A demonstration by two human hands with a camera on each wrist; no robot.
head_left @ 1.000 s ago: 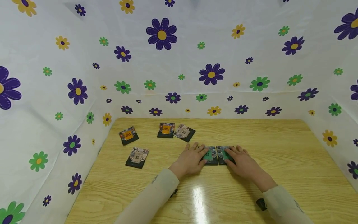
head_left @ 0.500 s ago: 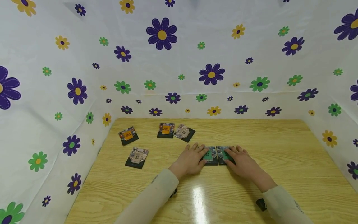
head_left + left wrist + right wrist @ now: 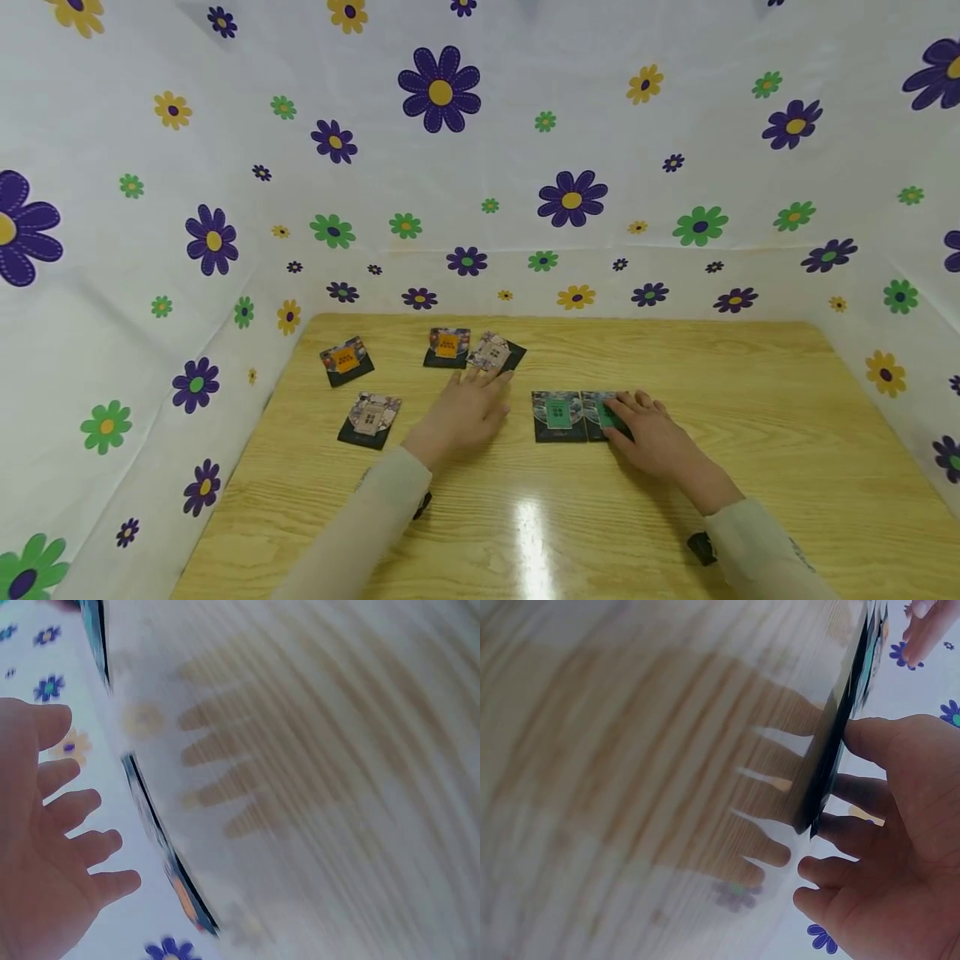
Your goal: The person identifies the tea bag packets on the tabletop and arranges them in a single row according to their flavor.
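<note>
Two flat square packets with green labels lie side by side on the table: the left green packet (image 3: pixel 557 417) in full view, the right green packet (image 3: pixel 595 428) partly under my right hand (image 3: pixel 654 435). That hand's fingers rest on its right side; in the right wrist view the thumb and fingertips touch the edge of the dark packet (image 3: pixel 832 754). My left hand (image 3: pixel 462 410) hovers over the wood with fingers extended, holding nothing. Its fingertips overlap the near edge of a beige-label packet (image 3: pixel 491 352). The left wrist view shows this hand (image 3: pixel 52 840) apart from the tabletop.
An orange-label packet (image 3: pixel 447 347) lies left of the beige one. Further left are another orange packet (image 3: pixel 347 361) and a second beige packet (image 3: pixel 370 419). A flowered white cloth (image 3: pixel 510 167) walls the wooden table (image 3: pixel 750 375) at the back and sides.
My left hand has lifted off the left green packet and moved left toward the beige packet at the back. The right hand stays on the right green packet.
</note>
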